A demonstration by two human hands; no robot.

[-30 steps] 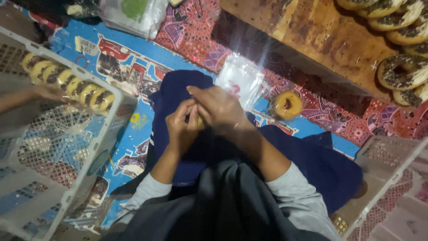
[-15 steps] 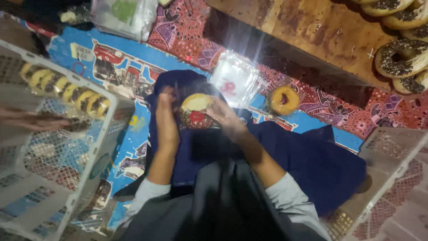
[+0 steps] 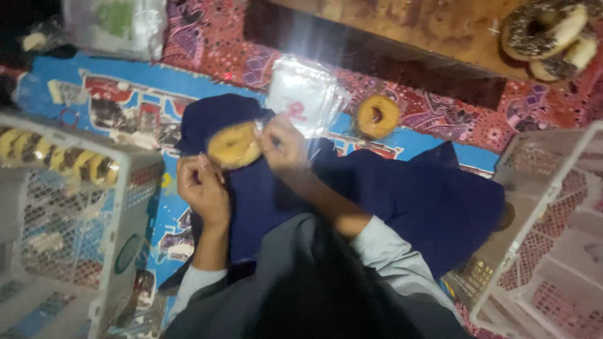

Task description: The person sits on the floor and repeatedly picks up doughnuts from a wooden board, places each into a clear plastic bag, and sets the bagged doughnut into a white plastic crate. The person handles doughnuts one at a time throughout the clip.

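A golden doughnut in a clear plastic wrapper hangs over the dark blue cloth on my lap. My right hand pinches the wrapper at the doughnut's right side. My left hand sits just below and left of the doughnut with its fingers curled, touching the wrapper's lower edge. A stack of clear plastic bags lies on the mat just beyond my right hand. A bare doughnut lies on the mat to the right of the bags.
A white plastic crate on the left holds a row of wrapped doughnuts. Another white crate stands at the right. A wooden board at the top carries chocolate-topped doughnuts. A plastic bag lies top left.
My hands have spread apart from a tight clasp. The wrapped doughnut now hangs from my right hand, and my left hand has dropped lower. The view has shifted.
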